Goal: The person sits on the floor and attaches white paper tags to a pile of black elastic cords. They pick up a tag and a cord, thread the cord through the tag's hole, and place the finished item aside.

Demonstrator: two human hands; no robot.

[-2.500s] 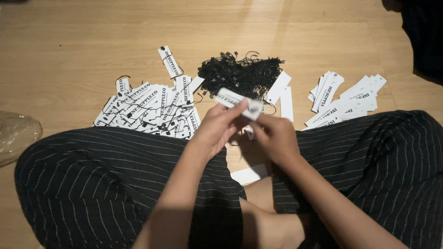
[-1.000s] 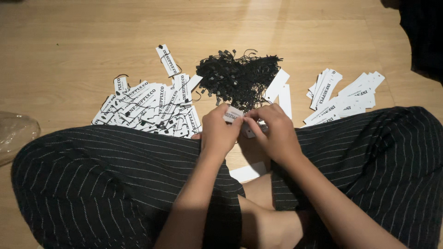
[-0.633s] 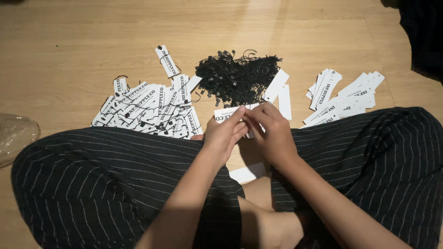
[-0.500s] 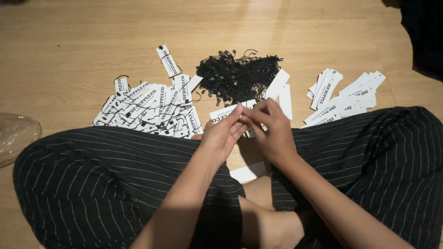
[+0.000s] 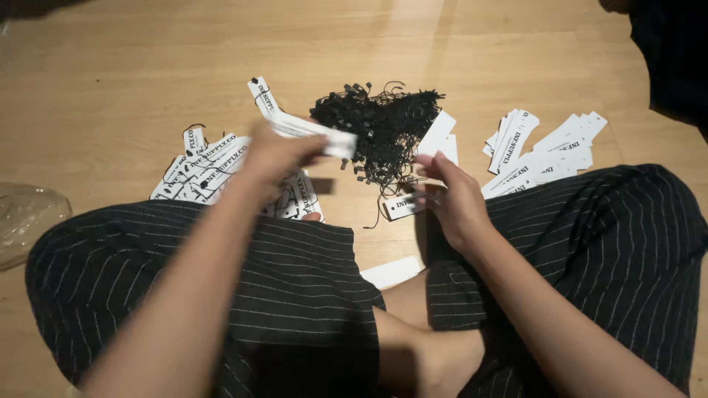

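Note:
I sit cross-legged on a wooden floor in black pinstriped trousers. My left hand, blurred with motion, holds a white paper tag above the pile of strung tags on the left. My right hand rests with fingers spread beside another white tag lying on the floor, just below the heap of black strings. Whether the fingertips touch that tag I cannot tell.
A second pile of white tags lies at the right, partly behind my right knee. A clear plastic bag sits at the left edge. One white tag lies between my legs. A dark object fills the top right corner.
Both hands were together at a tag in the middle. Now the left hand has swung left toward the strung pile with the tag, and the right hand has let go and opened.

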